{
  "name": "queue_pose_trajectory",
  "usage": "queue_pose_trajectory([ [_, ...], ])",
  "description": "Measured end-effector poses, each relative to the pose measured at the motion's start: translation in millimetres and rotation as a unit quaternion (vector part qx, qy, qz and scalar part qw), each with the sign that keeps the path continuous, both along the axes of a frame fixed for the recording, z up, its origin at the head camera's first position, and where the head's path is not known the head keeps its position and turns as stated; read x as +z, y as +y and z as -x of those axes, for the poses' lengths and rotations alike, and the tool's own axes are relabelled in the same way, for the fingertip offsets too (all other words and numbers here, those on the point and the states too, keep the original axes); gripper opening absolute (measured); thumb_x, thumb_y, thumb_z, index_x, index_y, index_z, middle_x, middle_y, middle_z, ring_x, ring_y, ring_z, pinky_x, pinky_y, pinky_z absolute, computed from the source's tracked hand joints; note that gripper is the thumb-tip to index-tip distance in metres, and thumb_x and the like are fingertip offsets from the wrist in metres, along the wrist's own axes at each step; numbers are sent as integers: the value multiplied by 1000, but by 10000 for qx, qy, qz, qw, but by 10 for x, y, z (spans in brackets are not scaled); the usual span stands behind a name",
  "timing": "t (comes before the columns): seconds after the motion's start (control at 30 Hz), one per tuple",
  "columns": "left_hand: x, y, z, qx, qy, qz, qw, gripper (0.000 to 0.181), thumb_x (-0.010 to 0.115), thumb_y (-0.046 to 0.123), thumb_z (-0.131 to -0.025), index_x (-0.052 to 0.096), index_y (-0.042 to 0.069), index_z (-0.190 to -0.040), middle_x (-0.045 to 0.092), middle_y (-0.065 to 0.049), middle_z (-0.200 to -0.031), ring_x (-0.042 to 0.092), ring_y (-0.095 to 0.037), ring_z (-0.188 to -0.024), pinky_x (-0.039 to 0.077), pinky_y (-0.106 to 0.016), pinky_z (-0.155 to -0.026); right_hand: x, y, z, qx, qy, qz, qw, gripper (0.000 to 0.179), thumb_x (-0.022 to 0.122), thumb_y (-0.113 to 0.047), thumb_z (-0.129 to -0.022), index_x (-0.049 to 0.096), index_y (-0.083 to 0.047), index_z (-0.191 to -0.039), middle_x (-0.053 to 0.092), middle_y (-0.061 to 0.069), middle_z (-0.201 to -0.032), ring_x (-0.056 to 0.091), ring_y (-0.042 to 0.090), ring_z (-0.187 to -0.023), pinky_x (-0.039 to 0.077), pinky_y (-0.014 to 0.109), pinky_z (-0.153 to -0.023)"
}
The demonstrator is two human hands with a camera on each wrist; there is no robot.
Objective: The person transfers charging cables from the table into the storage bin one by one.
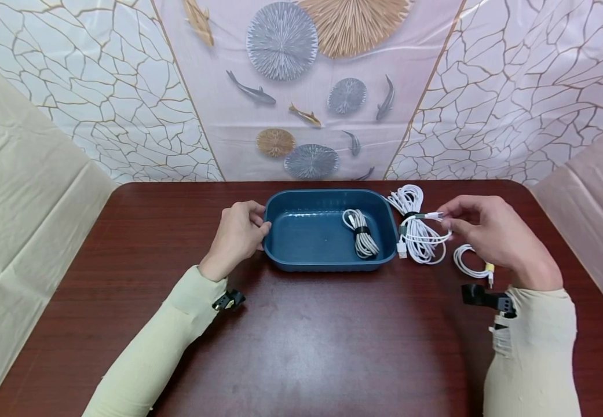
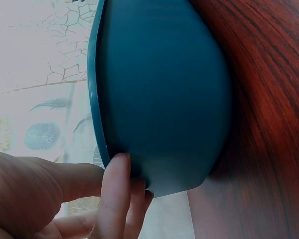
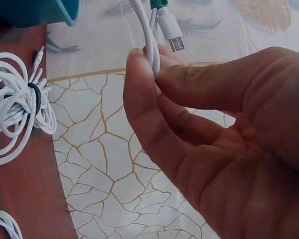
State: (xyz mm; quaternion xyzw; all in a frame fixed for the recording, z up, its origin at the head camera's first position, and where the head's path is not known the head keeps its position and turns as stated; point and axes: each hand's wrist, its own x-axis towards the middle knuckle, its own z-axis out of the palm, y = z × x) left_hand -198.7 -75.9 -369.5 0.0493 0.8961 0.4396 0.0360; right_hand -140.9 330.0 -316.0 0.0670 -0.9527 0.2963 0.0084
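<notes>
My left hand (image 1: 238, 234) grips the left end of a blue plastic bin (image 1: 322, 267), thumb on the rim and fingers against the outer wall. Inside the bin, toward its right end, lies a coiled whitish cable (image 1: 366, 240) with a black tie. To the right of the bin, my right hand (image 1: 494, 231) pinches a looped white USB cable (image 1: 426, 238) between thumb and index finger. A green tie wraps this cable, and its small metal connector (image 3: 176, 44) points down in the right wrist view.
Under the held cable, a larger bundle of white cable (image 1: 408, 197) with a black tie lies on the dark wooden table (image 1: 301, 341). A smaller white coil (image 1: 465, 263) with a yellow tie lies near the right wrist. A patterned cloth backdrop (image 1: 301, 162) stands behind the table.
</notes>
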Motion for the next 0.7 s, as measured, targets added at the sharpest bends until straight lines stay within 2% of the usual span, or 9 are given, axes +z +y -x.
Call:
queue_pose_trajectory([
  [0.2,2,3,2,-22,14,4,10000,35,66,6,-97,63,-5,-130,71,-19,-95,71,-16,-58,63,-28,-54,0,-25,10,2,24,-51,10000,11,65,-8,-99,72,-8,-108,71,12,-91,62,5,-68,48,21,-55],
  [0.43,2,6,3,-12,8,37,10000,35,66,6,-97,63,-5,-130,71,-19,-95,70,-15,-56,63,-27,-54,-3,-79,32,-53,119,-141,9998,12,67,-9,-98,74,-10,-107,75,10,-94,64,1,-72,43,15,-64],
  [0.7,3,3,2,-47,19,4,10000,35,66,6,-97,63,-5,-130,71,-19,-95,72,-17,-58,63,-28,-54,5,-106,29,-52,187,-152,9997,12,68,-8,-97,75,-10,-107,76,10,-95,64,2,-73,43,15,-63],
])
